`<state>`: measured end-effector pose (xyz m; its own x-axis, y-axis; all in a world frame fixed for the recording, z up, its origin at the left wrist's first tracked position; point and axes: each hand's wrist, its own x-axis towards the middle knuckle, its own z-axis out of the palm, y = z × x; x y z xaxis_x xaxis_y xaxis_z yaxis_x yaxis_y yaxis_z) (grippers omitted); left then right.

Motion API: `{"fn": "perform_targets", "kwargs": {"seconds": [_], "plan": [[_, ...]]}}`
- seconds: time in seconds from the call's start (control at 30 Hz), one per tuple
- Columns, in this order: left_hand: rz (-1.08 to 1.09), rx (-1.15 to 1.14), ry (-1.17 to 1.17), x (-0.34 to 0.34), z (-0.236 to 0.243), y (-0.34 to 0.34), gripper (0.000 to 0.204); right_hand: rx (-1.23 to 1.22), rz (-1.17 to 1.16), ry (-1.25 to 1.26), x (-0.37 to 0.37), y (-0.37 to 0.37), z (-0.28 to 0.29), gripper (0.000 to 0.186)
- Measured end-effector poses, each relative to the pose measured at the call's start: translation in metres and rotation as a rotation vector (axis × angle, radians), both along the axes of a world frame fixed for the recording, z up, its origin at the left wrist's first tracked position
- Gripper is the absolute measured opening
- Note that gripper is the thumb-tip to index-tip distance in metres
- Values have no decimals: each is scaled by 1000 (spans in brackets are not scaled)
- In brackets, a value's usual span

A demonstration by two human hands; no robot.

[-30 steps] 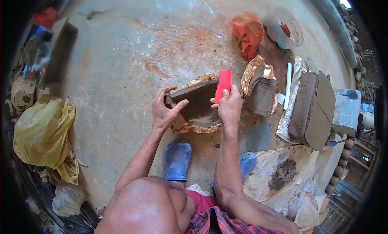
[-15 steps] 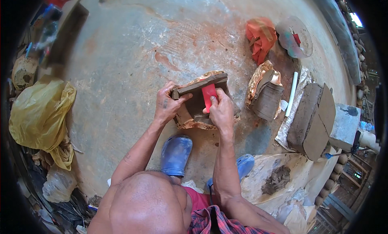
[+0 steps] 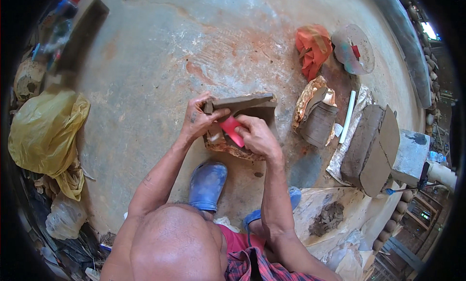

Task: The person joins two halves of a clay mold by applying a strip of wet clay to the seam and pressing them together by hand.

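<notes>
A mold with a rough orange-brown outside (image 3: 235,152), lined with dark grey clay (image 3: 245,99), sits on the floor in front of me. My left hand (image 3: 199,116) grips its upper left corner, thumb over the clay rim. My right hand (image 3: 255,135), closed on a flat red scraper (image 3: 230,127), works inside the hollow and hides part of it. A second clay-lined piece (image 3: 318,120) lies to the right, beside a white tube (image 3: 347,117) on a crumpled silvery sheet (image 3: 335,167).
A clay block (image 3: 374,145), pale block (image 3: 410,155), orange bag (image 3: 315,50) and grey disc (image 3: 347,52) stand rightward; a clay lump (image 3: 326,219) lies on a sheet lower right. Yellow plastic bag (image 3: 46,130) and clutter line the left. My blue clogs (image 3: 206,186) are below the mold.
The red scraper has moved down and left into the mold, now slanted and blurred. The mold has been tipped, its upper rim shifting, with my left hand on its corner.
</notes>
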<state>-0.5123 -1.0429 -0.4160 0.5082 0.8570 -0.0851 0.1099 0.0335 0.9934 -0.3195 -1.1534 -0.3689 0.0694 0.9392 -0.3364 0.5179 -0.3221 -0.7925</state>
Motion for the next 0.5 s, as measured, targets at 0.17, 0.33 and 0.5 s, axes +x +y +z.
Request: {"fn": "perform_targets", "kwargs": {"seconds": [0.17,0.33,0.5], "plan": [[5,-75,-59,24,5,40,24,-54,-47,-154,10,-25,63,22],[-64,-53,-223,59,0,79,20,-92,-333,-46,86,-101,82,19],[-191,-334,-560,90,30,85,24,-494,-465,-6,126,-158,79,33]]}}
